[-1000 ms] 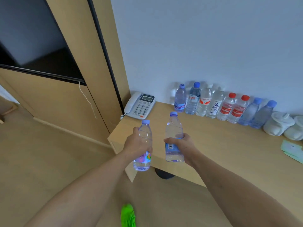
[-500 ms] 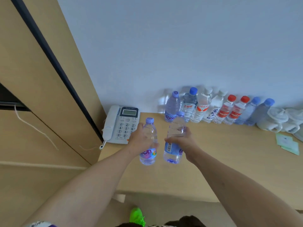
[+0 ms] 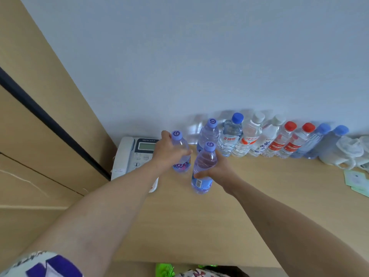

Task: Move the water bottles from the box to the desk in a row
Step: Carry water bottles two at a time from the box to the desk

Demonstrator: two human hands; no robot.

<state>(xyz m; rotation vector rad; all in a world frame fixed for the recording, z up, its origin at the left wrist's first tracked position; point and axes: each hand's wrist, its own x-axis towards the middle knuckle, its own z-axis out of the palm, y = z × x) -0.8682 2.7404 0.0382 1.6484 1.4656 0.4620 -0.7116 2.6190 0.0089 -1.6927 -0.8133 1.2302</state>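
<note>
My left hand (image 3: 166, 152) grips a purple-capped water bottle (image 3: 180, 154) with a pink and blue label, held over the wooden desk (image 3: 199, 226) just right of the telephone. My right hand (image 3: 218, 169) grips a second purple-capped bottle (image 3: 203, 168) with a blue label and barcode, slightly nearer to me. Behind them a row of several bottles (image 3: 265, 136) stands against the wall, starting with a matching purple-capped one (image 3: 208, 132). The box is out of view.
A white desk telephone (image 3: 132, 154) lies at the desk's back left corner, partly under my left forearm. White cups (image 3: 347, 150) stand at the row's right end. Green paper cards (image 3: 356, 179) lie near the right edge. A wooden panel rises on the left.
Both hands have carried their bottles forward over the desk, closer to the left end of the row. I have stepped nearer, so the desk fills more of the view.
</note>
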